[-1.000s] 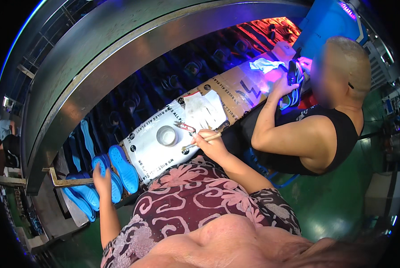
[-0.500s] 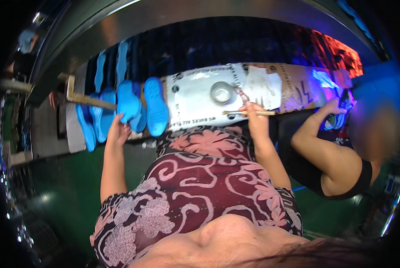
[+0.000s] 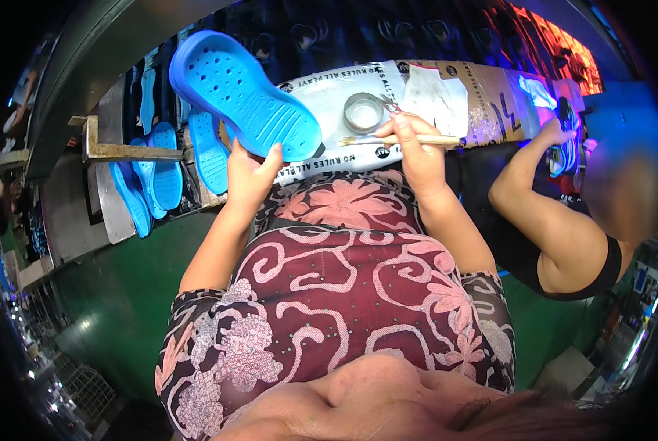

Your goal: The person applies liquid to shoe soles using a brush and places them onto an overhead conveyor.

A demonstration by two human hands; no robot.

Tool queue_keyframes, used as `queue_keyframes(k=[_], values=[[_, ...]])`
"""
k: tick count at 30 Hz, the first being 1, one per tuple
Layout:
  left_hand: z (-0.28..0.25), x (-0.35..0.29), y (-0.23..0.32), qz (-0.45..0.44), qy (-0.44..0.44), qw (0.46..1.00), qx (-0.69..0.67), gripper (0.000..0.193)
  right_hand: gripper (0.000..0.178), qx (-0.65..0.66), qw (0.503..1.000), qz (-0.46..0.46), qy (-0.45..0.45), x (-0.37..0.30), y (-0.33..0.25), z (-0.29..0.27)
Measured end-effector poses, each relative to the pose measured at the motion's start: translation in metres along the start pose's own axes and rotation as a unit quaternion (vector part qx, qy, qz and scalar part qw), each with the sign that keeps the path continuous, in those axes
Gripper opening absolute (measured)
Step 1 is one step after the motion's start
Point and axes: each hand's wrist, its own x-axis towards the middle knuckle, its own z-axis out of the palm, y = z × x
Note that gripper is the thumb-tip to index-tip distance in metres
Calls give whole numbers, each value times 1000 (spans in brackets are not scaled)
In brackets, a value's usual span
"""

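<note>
A blue shoe sole [image 3: 244, 92], dotted with holes at its wide end and ribbed toward the other, is held up and tilted by my left hand [image 3: 252, 175]. My thumb lies on its near edge and the fingers are hidden beneath. In my right hand [image 3: 421, 156] is a thin brush [image 3: 439, 139] with a pale wooden handle, its bristles pointing left. Just beyond the brush stands a round clear cup [image 3: 363, 112] on the white plastic-covered board [image 3: 318, 93]. Left of the held sole, another blue sole [image 3: 209, 156] lies on the bench.
More blue soles [image 3: 166, 170] stand at the left beside an angled metal bar [image 3: 130, 152]. A dark conveyor belt [image 3: 358, 37] runs behind the board. Torn white paper [image 3: 435, 99] lies right of the cup. A co-worker's arm [image 3: 523, 165] reaches in at the right.
My left hand has lifted a blue sole from the group at the left and brought it rightward in front of me. My right hand still holds the brush near the cup.
</note>
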Motion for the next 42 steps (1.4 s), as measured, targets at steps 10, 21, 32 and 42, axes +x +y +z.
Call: queue_keyframes(k=[10,21,32,42], values=[[23,6,11,104,-3,992,75,38,20,-161,957,-234,-53,1,7,7],[24,2,16,105,-5,989,106,38,21,-195,953,-223,-64,-1,6,-1],[25,1,16,102,-14,989,102,42,18,-207,945,-249,-49,4,10,0],[30,1,12,117,11,988,102,43,18,-212,940,-249,-93,-2,7,0]])
